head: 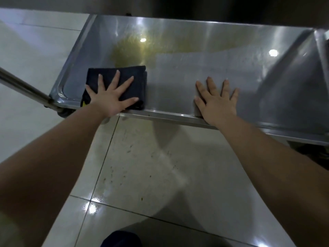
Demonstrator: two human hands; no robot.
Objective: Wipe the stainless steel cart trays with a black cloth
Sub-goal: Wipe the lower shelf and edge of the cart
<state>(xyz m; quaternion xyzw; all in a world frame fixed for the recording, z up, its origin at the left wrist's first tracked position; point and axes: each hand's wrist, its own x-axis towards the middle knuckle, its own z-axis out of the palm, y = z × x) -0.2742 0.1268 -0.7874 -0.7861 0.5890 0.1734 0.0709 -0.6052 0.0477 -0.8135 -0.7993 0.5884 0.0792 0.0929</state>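
Observation:
A stainless steel cart tray stretches across the upper half of the head view. A folded black cloth lies on its near left part. My left hand presses flat on the cloth with fingers spread wide. My right hand rests palm down on the bare steel near the tray's front rim, fingers apart and holding nothing. A yellowish smear shows on the tray just beyond the cloth.
A steel cart bar runs in from the left to the tray's near left corner. Another shelf's dark underside hangs above the tray's far side. Pale glossy floor tiles with small specks lie below.

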